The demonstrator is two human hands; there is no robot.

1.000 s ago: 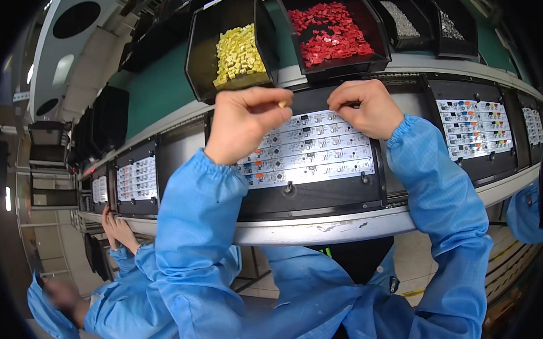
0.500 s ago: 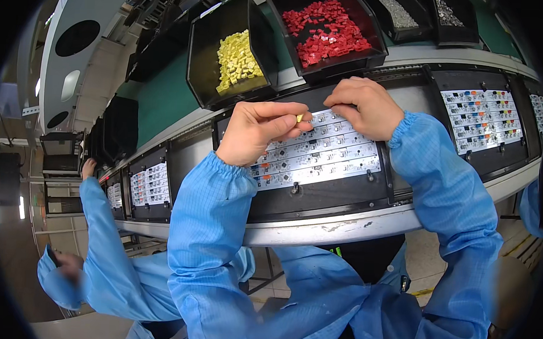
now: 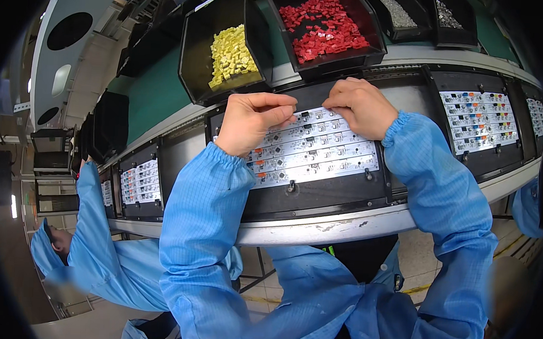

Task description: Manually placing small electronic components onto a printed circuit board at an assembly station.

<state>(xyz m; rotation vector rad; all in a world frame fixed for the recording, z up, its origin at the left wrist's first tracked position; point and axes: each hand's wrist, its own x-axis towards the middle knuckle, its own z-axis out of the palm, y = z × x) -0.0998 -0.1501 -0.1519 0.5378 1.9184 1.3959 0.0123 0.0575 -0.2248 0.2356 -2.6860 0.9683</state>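
Note:
My left hand [image 3: 252,121] hovers over the left part of a fixture of white circuit board strips [image 3: 321,148], thumb and forefinger closed in a pinch. The small yellow connector seen there half a second ago is now hidden by the fingers. At the strips' upper right edge, my right hand [image 3: 362,107] has its fingers bent and pressed together; anything in them is hidden. Orange and black parts show on the strips' left side. Beyond my hands stand a black bin of yellow connectors [image 3: 233,57] and another with red connectors [image 3: 326,32].
Bins of clear [image 3: 395,10] and silvery parts [image 3: 448,13] stand at the far right. More board fixtures line the rail, one to the right [image 3: 478,121] and one to the left [image 3: 140,182]. A co-worker in blue [image 3: 107,253] reaches forward at the left.
My left fingertips have drawn back slightly to the left, and the yellow connector has gone out of sight. My right hand stays at the upper board edge. The view has shifted slightly.

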